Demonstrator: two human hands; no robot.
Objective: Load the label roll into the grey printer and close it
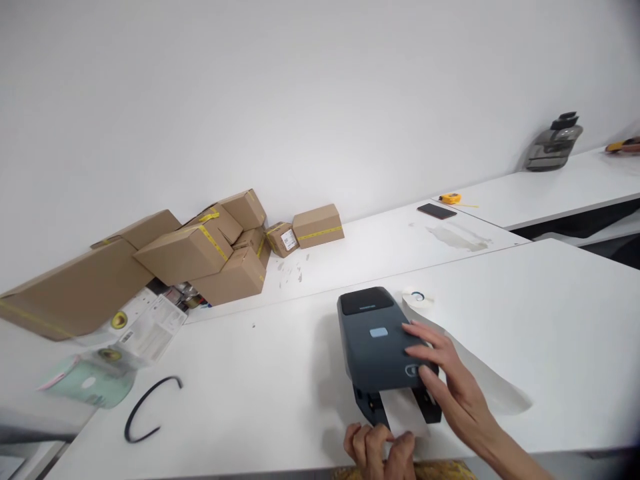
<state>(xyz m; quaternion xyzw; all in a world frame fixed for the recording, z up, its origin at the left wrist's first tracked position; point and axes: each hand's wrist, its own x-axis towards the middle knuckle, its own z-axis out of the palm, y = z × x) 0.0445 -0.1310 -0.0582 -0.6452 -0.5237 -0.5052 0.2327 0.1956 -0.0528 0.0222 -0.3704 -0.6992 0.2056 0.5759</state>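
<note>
A dark grey label printer (395, 347) stands near the front edge of the white table, its lid slightly raised at the front. A white strip of label paper (403, 408) comes out from under the lid toward me. My left hand (379, 450) is at the front of the printer, fingers curled and thumb against the end of the strip. My right hand (453, 373) lies on the lid's right front corner with fingers stretched and spread, gripping nothing. Behind the printer, a roll of label paper (418, 298) trails a long loose strip to the right.
Several cardboard boxes (187, 253) are piled at the back left. A curved black strip (143, 407) and a mint-green pouch (93, 383) lie at left. Toward the back right are a phone (437, 211), a yellow tape measure (451, 199) and a large bottle (553, 145).
</note>
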